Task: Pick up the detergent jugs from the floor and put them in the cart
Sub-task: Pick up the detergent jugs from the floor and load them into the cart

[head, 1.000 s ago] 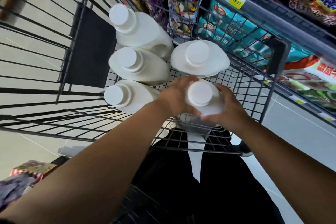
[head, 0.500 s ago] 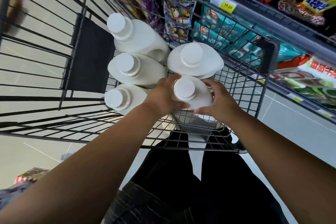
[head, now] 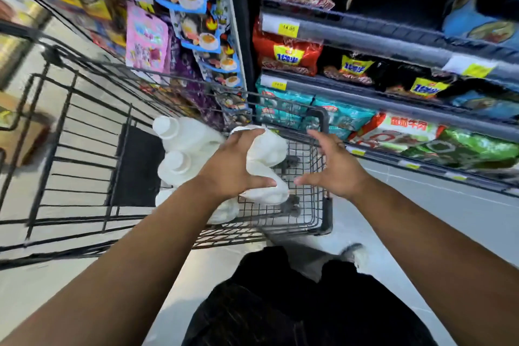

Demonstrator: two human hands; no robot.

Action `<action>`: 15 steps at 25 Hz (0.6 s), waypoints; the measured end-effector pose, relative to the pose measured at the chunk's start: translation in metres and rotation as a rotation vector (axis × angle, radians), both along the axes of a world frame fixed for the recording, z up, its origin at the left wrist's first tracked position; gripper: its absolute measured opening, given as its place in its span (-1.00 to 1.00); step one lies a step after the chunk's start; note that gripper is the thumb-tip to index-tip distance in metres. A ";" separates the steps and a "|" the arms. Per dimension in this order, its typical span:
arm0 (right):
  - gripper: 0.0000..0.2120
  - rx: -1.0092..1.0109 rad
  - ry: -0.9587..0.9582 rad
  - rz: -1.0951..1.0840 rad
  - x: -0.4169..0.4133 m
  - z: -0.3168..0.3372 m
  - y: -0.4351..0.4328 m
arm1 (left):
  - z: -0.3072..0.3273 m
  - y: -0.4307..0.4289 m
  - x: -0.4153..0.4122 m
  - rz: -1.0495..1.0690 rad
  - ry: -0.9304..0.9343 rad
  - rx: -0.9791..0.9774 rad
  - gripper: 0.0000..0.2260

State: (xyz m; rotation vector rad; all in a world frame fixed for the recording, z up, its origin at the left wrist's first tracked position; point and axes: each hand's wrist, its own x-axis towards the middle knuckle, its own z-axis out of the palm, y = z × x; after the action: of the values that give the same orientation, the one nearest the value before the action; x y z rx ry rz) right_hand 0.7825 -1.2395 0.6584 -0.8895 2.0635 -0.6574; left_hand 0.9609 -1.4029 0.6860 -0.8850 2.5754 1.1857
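Several white detergent jugs stand inside the black wire cart (head: pixel 320 213). One jug (head: pixel 185 132) is at the far left of the group, another jug (head: pixel 177 167) sits in front of it, and the nearest right jug (head: pixel 264 166) shows between my hands. My left hand (head: pixel 236 166) hovers above that jug with fingers spread, partly covering it. My right hand (head: pixel 334 168) is apart from it to the right, over the cart's wire corner, fingers spread and holding nothing.
Store shelves (head: pixel 365 87) full of snack packets rise close on the right and ahead. Hanging packets (head: pixel 196 22) line the rack beyond the cart. My dark trousers (head: pixel 295 303) and a shoe (head: pixel 354 254) show on the grey floor below the cart.
Both hands have let go of the jug they were holding in the cart and lifted away, fingers spreading. The view has swung upward toward the shelves.
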 end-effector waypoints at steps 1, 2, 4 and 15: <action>0.06 -0.037 0.021 -0.039 -0.008 0.018 0.016 | 0.016 0.012 -0.015 -0.024 0.026 -0.030 -0.02; 0.05 -0.066 0.040 -0.073 -0.018 0.035 0.032 | 0.030 0.024 -0.031 -0.049 0.036 -0.053 -0.03; 0.04 -0.096 0.069 -0.148 -0.034 0.059 0.063 | 0.050 0.046 -0.057 -0.087 0.060 -0.089 -0.07; -0.21 -0.191 0.331 -0.650 -0.145 0.173 0.476 | 0.138 0.383 -0.273 -0.425 0.291 -0.067 -0.19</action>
State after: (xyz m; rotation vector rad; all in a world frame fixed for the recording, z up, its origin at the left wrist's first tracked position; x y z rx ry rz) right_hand 0.6378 -0.7631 0.8311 -0.4268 2.6495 -1.1224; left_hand 0.6882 -1.0203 0.8244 -0.1573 2.8409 1.1719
